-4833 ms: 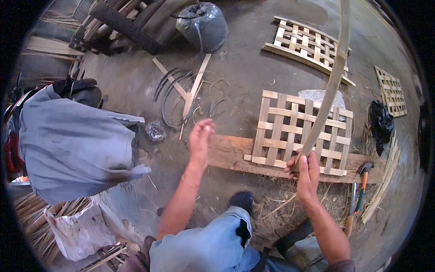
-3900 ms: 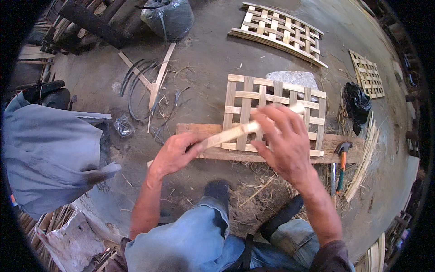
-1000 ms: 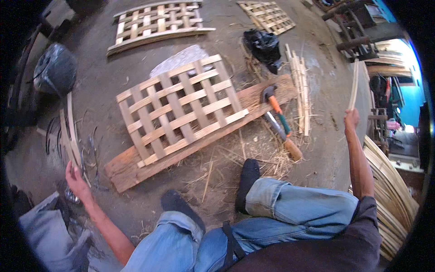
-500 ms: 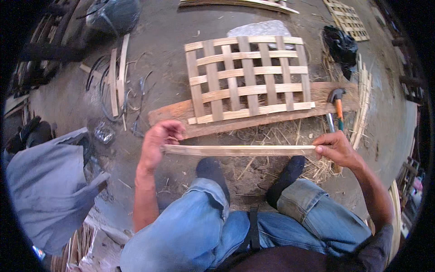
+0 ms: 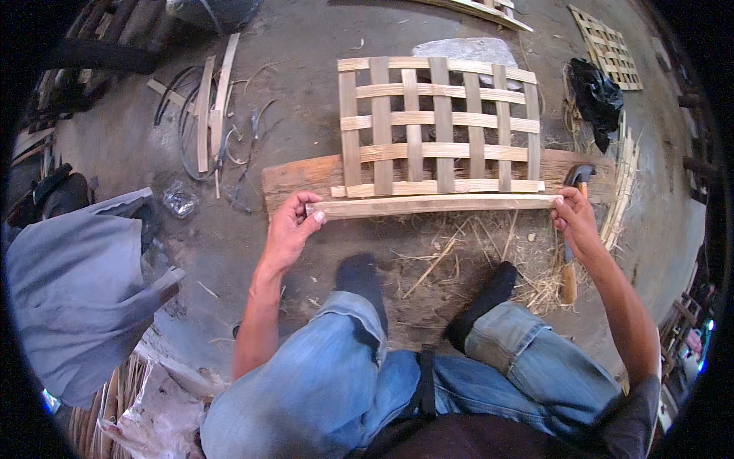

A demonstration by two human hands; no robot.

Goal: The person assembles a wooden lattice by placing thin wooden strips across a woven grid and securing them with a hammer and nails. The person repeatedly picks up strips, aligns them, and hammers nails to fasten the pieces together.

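Note:
A pale, flat wooden strip (image 5: 432,204) stretches sideways between my two hands. My left hand (image 5: 294,222) pinches its left end between thumb and fingers; my right hand (image 5: 575,214) grips the right end. Just beyond the strip lies a woven lattice panel (image 5: 443,118) of crossed pale and greyish slats, its near slat almost parallel to the strip. Whether strip and panel touch I cannot tell. Under the panel's near part rests a rough wooden plank (image 5: 302,180). A hammer (image 5: 582,174) with an orange part on its handle lies beside my right hand, partly hidden.
Loose shavings (image 5: 535,287) litter the floor near my right foot. A black plastic bag (image 5: 596,96) and another lattice panel (image 5: 608,46) lie at far right. Wooden slats (image 5: 205,115) and dark bands are at left. A grey cloth (image 5: 76,283) drapes at near left.
Both hands have carried the strip away from me, up to the panel's near edge. My left fingers now close on the strip's end. The view has shifted slightly.

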